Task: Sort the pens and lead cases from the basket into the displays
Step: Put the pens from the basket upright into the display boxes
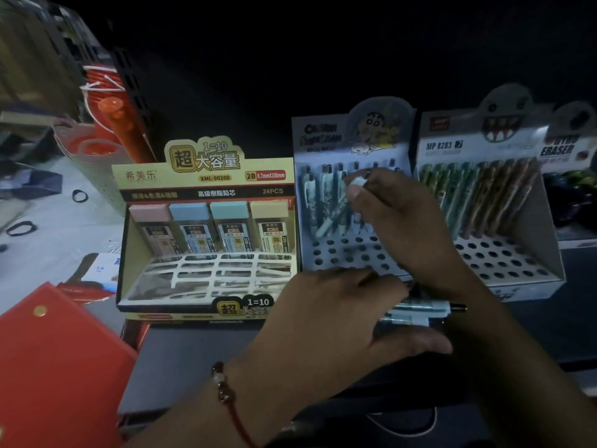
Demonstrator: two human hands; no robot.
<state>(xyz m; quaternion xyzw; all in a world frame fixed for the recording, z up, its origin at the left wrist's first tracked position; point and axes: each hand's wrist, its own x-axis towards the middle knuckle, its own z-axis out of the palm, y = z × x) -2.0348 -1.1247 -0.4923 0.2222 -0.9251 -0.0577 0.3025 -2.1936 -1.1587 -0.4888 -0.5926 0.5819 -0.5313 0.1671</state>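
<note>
Your left hand [336, 321], a beaded bracelet [223, 383] on its wrist, grips a bundle of pale blue pens [420, 310] just in front of the middle display [352, 202]. Beyond it, your right hand [394, 215] pinches one pen [357, 182] by its top over that display's holes, beside pens already standing in the back rows. Left of the middle display, the lead-case box [206, 240] holds four cases [210, 227] along its back row. Right of it stands another pen display [491, 208].

Head-worn view, angled downward, near displays [355, 195]
</note>
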